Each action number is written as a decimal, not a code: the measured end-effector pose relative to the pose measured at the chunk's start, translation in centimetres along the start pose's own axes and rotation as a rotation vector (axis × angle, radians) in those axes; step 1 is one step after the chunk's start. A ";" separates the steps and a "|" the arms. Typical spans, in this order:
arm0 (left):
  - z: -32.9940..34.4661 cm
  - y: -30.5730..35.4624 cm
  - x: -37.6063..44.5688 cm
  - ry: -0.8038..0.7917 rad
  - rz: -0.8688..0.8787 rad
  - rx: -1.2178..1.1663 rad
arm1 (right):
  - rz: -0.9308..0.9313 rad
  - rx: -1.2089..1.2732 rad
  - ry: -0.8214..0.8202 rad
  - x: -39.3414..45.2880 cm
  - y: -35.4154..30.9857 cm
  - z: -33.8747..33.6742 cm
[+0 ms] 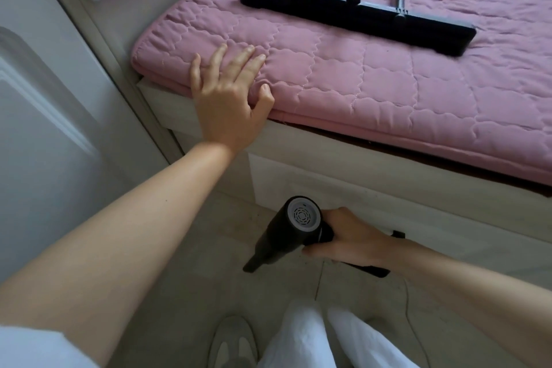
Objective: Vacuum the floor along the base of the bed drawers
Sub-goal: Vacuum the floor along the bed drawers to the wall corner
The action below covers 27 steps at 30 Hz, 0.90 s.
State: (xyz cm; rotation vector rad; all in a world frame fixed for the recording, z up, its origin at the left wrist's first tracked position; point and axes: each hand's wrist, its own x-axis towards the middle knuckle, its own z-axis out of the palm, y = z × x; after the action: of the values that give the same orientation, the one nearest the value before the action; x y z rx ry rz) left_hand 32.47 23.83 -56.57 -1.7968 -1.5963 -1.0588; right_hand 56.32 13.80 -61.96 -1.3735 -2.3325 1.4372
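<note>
Handheld vacuum (286, 236) gripped by right hand (352, 239), nozzle at floor (185, 248)

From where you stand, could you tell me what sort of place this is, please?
Most likely a bedroom in a home. A pink quilted mattress pad lies on a white bed base with drawers, a panelled door stands beside it, and the right hand holds a handheld vacuum over the tiled floor.

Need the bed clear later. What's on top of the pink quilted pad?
A black stand base with metal rods lies on the pink quilted pad; the left hand rests on its corner. Its far end is out of view.
</note>
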 end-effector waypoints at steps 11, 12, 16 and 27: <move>0.6 1.7 0.5 -0.025 0.204 -0.008 | -0.006 0.005 0.084 -0.4 1.6 -0.4; 0.6 1.6 0.5 -0.014 0.205 -0.008 | -0.005 0.007 0.090 -0.3 1.7 -0.5; 0.9 1.2 0.5 -0.009 0.233 0.001 | 0.019 0.024 0.086 -0.1 1.8 -0.5; 1.2 1.0 0.4 0.021 0.258 0.012 | -0.023 -0.033 0.153 1.3 1.5 0.0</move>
State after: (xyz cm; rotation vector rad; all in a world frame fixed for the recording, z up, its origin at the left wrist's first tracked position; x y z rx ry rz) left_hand 33.67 24.85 -56.86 -1.9146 -1.3120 -0.9427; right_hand 56.50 14.98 -63.49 -1.4060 -2.2777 1.2460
